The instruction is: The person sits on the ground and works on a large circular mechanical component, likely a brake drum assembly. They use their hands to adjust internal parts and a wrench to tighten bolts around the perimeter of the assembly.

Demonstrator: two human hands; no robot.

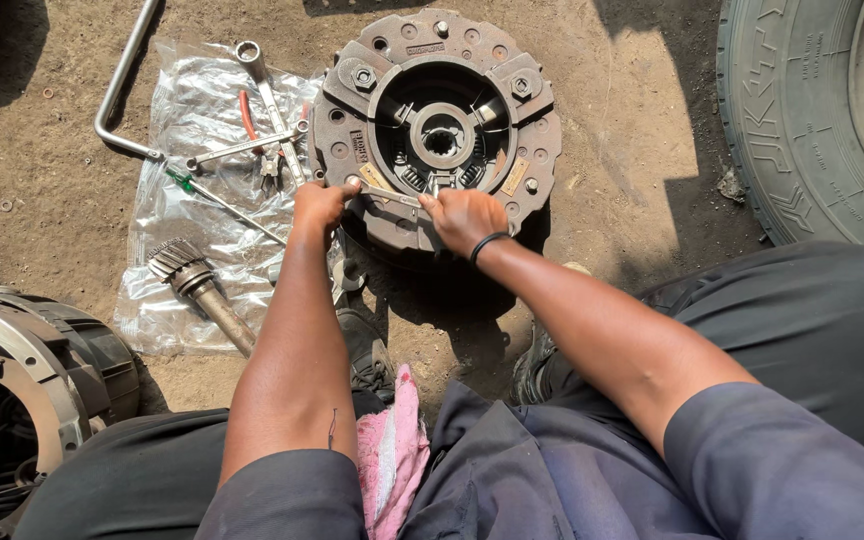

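Note:
A round rusty clutch pressure plate lies on the dirt in front of me, with bolts around its rim and a splined hub in the middle. My left hand and my right hand both grip a slim metal wrench laid across the plate's near edge. The left hand holds its left end, the right hand its right end. A black band sits on my right wrist.
A clear plastic sheet at left carries wrenches, red-handled pliers, a green-handled screwdriver and a geared shaft. A bent steel bar lies behind. A large tyre stands right, a housing lower left, a pink rag on my lap.

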